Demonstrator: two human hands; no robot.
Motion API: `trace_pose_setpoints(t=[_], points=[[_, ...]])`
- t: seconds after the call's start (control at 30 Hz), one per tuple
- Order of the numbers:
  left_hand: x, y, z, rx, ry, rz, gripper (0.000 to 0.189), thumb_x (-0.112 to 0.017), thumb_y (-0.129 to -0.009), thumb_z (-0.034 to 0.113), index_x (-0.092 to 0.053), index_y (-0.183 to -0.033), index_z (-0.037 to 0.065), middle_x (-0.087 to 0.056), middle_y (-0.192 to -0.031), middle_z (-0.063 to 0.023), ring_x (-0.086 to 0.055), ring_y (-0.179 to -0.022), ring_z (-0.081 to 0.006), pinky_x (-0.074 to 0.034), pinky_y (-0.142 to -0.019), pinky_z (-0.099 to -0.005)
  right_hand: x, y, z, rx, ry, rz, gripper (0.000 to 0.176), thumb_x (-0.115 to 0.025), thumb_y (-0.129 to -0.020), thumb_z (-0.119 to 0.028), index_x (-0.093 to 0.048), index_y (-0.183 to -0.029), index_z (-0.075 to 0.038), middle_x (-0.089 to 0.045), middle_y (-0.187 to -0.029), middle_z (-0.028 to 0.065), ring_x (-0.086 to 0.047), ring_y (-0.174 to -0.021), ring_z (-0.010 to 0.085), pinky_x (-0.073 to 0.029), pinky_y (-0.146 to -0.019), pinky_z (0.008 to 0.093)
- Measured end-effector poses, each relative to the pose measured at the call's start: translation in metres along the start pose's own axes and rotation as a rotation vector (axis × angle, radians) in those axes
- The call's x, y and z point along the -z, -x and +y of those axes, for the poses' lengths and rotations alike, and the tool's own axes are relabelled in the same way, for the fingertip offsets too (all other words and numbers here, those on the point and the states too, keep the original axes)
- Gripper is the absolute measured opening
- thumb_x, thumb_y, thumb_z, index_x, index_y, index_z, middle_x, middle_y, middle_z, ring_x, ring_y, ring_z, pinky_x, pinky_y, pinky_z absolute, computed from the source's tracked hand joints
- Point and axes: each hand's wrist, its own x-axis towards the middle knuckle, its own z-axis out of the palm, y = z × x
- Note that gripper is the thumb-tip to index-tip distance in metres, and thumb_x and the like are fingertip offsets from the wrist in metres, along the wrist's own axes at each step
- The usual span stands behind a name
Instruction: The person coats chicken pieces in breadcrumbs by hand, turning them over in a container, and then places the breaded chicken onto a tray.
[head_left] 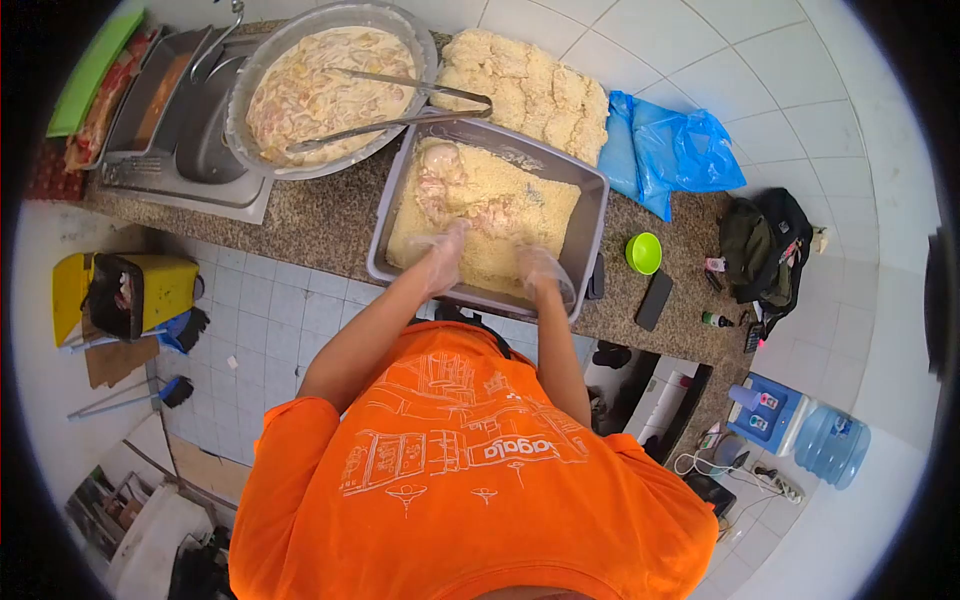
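A grey rectangular tub [384,222] stands on the counter with pale yellow crumbs [555,205] in it. Pieces of raw meat [437,180] lie on the crumbs in its left and middle part. My left hand [446,258], in a clear plastic glove, reaches into the tub's near left part, its fingertips at the meat. My right hand [543,270], also gloved, is in the crumbs near the right wall. The fingers of both hands are partly hidden by crumbs and glove. Behind the tub, coated pieces [520,85] are laid in rows.
A large round bowl [236,120] of meat in batter, with metal tongs [380,128] across it, stands at the back left beside a sink [205,150]. Blue plastic bags [670,145], a green bowl [643,253], a phone [653,301] and a dark bag [765,250] are to the right.
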Motion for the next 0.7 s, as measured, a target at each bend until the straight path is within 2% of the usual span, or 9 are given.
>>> trace_pose_setpoints(t=[0.1, 0.17, 0.23, 0.33, 0.4, 0.5, 0.57, 0.63, 0.7], points=[[-0.004, -0.041, -0.025, 0.064, 0.167, -0.166, 0.05, -0.03, -0.095, 0.039, -0.043, -0.129, 0.005, -0.049, -0.132, -0.0153, -0.049, -0.12, -0.0297, -0.035, -0.102, -0.0508, 0.013, 0.006, -0.037, -0.139, -0.158, -0.045, 0.039, -0.034, -0.095, -0.027, -0.056, -0.115, -0.001, -0.062, -0.107, 0.0218, -0.06, -0.101, 0.0357, -0.047, -0.084, 0.0432], [-0.045, -0.001, -0.006, 0.028, 0.122, -0.051, 0.049, -0.03, -0.095, 0.039, -0.045, -0.127, 0.005, -0.054, -0.126, -0.015, -0.051, -0.118, -0.0294, -0.035, -0.101, -0.0511, 0.086, 0.026, -0.073, -0.419, -0.438, -0.151, 0.039, -0.032, -0.095, -0.028, -0.057, -0.115, -0.004, -0.062, -0.11, 0.0215, -0.057, -0.105, 0.0369, -0.044, -0.089, 0.0431], [-0.054, 0.007, -0.002, -0.006, 0.08, 0.06, 0.048, -0.029, -0.095, 0.038, -0.048, -0.125, 0.005, -0.058, -0.121, -0.0148, -0.053, -0.115, -0.029, -0.036, -0.101, -0.0514, 0.08, 0.026, -0.065, -0.346, -0.488, -0.101, 0.042, -0.031, -0.096, -0.031, -0.056, -0.115, -0.005, -0.06, -0.113, 0.0216, -0.056, -0.108, 0.0368, -0.043, -0.09, 0.0435], [-0.04, -0.002, 0.015, -0.063, 0.219, -0.145, 0.052, -0.032, -0.094, 0.044, -0.046, -0.124, 0.004, -0.055, -0.121, -0.0173, -0.054, -0.112, -0.0288, -0.039, -0.099, -0.0475, 0.087, 0.004, -0.046, -0.344, -0.604, -0.068, 0.045, -0.029, -0.097, -0.034, -0.055, -0.118, -0.005, -0.058, -0.117, 0.0214, -0.054, -0.111, 0.0369, -0.042, -0.093, 0.0429], [-0.051, 0.028, 0.045, -0.073, 0.324, 0.029, 0.045, -0.037, -0.094, 0.038, -0.045, -0.123, 0.005, -0.055, -0.118, -0.0161, -0.055, -0.107, -0.0312, -0.036, -0.101, -0.0505, 0.112, 0.013, -0.055, -0.421, -0.678, -0.095, 0.045, -0.029, -0.097, -0.034, -0.055, -0.12, -0.005, -0.058, -0.118, 0.0212, -0.054, -0.112, 0.037, -0.041, -0.093, 0.0418], [-0.035, 0.042, 0.054, -0.141, 0.303, 0.006, 0.052, -0.034, -0.095, 0.034, -0.03, -0.136, 0.002, -0.033, -0.142, -0.0171, -0.039, -0.124, -0.0357, -0.029, -0.103, -0.054, 0.174, 0.04, -0.077, -0.34, -0.521, 0.209, 0.04, -0.036, -0.095, -0.03, -0.058, -0.114, -0.003, -0.058, -0.111, 0.0282, -0.056, -0.107, 0.04, -0.042, -0.091, 0.0426], [-0.035, 0.053, 0.05, -0.136, 0.311, 0.131, 0.054, -0.033, -0.095, 0.035, -0.029, -0.137, 0.002, -0.03, -0.143, -0.0195, -0.035, -0.127, -0.0368, -0.027, -0.105, -0.054, 0.117, 0.006, -0.048, 0.169, 0.012, 0.694, 0.031, -0.041, -0.093, -0.019, -0.057, -0.109, 0.002, -0.06, -0.105, 0.028, -0.058, -0.101, 0.0392, -0.046, -0.083, 0.0431], [-0.026, 0.058, 0.04, -0.122, 0.317, 0.258, 0.055, -0.033, -0.095, 0.036, -0.028, -0.137, 0.001, -0.027, -0.143, -0.0219, -0.031, -0.129, -0.0379, -0.026, -0.106, -0.0539, 0.098, -0.023, -0.046, 0.162, -0.017, 0.543, 0.03, -0.042, -0.093, -0.018, -0.058, -0.108, 0.002, -0.061, -0.103, 0.0254, -0.059, -0.097, 0.037, -0.046, -0.081, 0.0421], [-0.009, 0.055, 0.026, -0.14, 0.288, 0.155, 0.064, -0.034, -0.094, 0.038, -0.019, -0.142, -0.002, -0.016, -0.147, -0.0257, -0.019, -0.136, -0.0403, -0.019, -0.11, -0.053, 0.084, -0.047, -0.044, 0.119, -0.064, 0.243, 0.028, -0.042, -0.093, -0.018, -0.06, -0.104, 0.001, -0.064, -0.099, 0.0203, -0.06, -0.091, 0.0325, -0.047, -0.077, 0.0401]])
